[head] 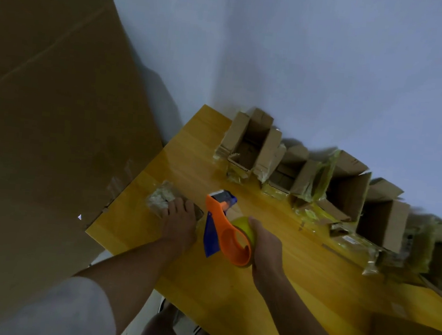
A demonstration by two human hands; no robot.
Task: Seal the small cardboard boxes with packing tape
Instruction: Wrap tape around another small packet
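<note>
Small box (160, 199), tape-wrapped, is pinned near the table's (228, 291) left edge by the left hand (178, 224), fingers laid flat. Tape dispenser (228, 231) is clasped by the right hand (266, 247), fingers curled round the roll. Box judged light, crushable, slick; best steadied from the top.

5 open boxes (249, 145), 1 dispenser (224, 227).

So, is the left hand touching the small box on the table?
Touching. The head view shows the left hand lying flat on the small box, fingers covering its near end.
</note>
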